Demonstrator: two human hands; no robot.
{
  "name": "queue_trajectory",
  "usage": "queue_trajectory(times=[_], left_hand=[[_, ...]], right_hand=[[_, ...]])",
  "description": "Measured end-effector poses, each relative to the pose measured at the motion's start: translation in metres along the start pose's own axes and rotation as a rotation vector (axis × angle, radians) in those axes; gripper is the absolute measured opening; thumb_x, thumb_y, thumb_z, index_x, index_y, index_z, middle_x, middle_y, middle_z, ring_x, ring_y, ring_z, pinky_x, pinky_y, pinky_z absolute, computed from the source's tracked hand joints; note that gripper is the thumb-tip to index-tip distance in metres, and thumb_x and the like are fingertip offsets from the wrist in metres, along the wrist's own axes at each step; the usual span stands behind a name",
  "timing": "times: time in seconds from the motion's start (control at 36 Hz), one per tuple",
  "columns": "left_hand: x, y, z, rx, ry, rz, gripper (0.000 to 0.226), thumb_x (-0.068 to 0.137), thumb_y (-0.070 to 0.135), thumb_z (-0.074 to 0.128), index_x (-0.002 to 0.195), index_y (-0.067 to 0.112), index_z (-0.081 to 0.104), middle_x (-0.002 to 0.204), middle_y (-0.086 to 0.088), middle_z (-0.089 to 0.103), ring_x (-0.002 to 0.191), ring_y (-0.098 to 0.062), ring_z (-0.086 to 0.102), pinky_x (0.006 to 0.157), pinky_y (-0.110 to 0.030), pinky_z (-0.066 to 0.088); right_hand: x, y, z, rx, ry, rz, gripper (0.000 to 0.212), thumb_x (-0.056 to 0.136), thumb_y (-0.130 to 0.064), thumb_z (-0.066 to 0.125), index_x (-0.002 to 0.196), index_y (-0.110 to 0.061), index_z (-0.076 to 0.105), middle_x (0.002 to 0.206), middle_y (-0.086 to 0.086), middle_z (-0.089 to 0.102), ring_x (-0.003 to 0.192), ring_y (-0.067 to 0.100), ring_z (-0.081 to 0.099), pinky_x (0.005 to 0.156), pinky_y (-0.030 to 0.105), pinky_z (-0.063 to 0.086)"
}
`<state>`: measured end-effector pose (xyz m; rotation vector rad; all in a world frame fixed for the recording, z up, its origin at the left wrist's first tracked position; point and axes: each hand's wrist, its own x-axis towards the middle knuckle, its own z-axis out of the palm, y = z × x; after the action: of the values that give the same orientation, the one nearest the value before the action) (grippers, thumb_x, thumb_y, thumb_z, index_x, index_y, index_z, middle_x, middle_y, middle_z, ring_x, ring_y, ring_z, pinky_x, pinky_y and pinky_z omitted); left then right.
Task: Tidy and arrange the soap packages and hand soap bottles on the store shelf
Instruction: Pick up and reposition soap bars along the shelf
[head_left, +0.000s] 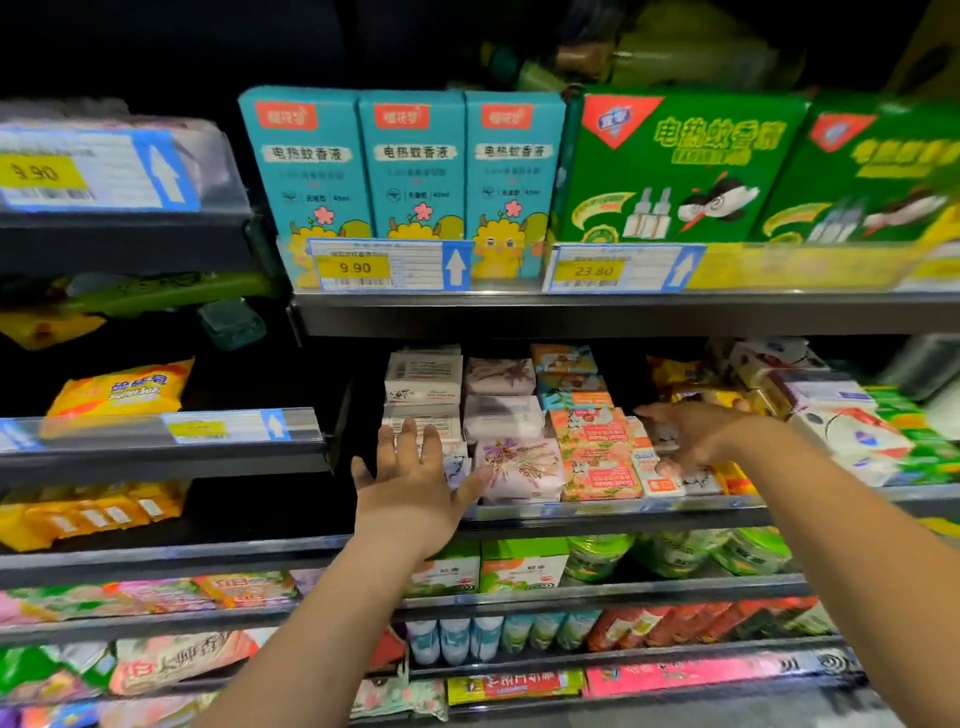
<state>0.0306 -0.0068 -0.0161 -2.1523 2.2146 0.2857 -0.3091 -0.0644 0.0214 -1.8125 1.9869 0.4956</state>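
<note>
- Shelf (613, 510): the middle tier carries the soap packages in rows running back toward 12 o'clock. I cannot pick out any hand soap bottles for certain.
- Left hand (410, 486): fingers (385, 449) straight and spread, holding nothing, raised before the white packages (423, 382) at the tier's 9 o'clock end.
- Right hand (693, 441): fingers (660, 414) loosely spread, pointing toward 9 o'clock over blurred packages. I cannot tell whether they touch.
- Lavender package (519, 467): at the front of its row, tilted, long axis roughly 9 to 3 o'clock. It lies just beside my left thumb at 3 o'clock, and at 9 o'clock from the right hand, beyond the peach package (597, 460).
- Judgement: the left hand is nearer, so I expect it to square this package.
</note>
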Motion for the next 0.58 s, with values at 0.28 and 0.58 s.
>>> queue_trajectory(times=[0.28,0.58], left_hand=[[0.015,0.050,-0.008,-0.032,0.293,0.230,0.062,0.097,0.058,0.042,0.145,0.020,0.035,0.146,-0.007,0.038,0.134,-0.029,0.034,0.116,-0.040,0.025],[0.040,0.060,0.014,-0.066,0.180,0.356,0.072,0.097,0.068,0.019,0.157,0.030,0.011,0.166,0.001,0.005,0.152,-0.022,0.000,0.122,-0.041,0.005]], right_hand=[[0.019,-0.014,-0.002,-0.223,0.101,0.070,0.104,0.071,-0.044,0.085,0.155,-0.036,0.023,0.148,0.006,0.041,0.139,0.036,0.033,0.114,0.057,0.028],[0.023,-0.003,-0.004,-0.206,0.088,0.019,0.117,0.067,-0.045,0.088,0.156,-0.028,0.014,0.156,0.005,0.037,0.143,0.035,0.029,0.116,0.058,0.024]])
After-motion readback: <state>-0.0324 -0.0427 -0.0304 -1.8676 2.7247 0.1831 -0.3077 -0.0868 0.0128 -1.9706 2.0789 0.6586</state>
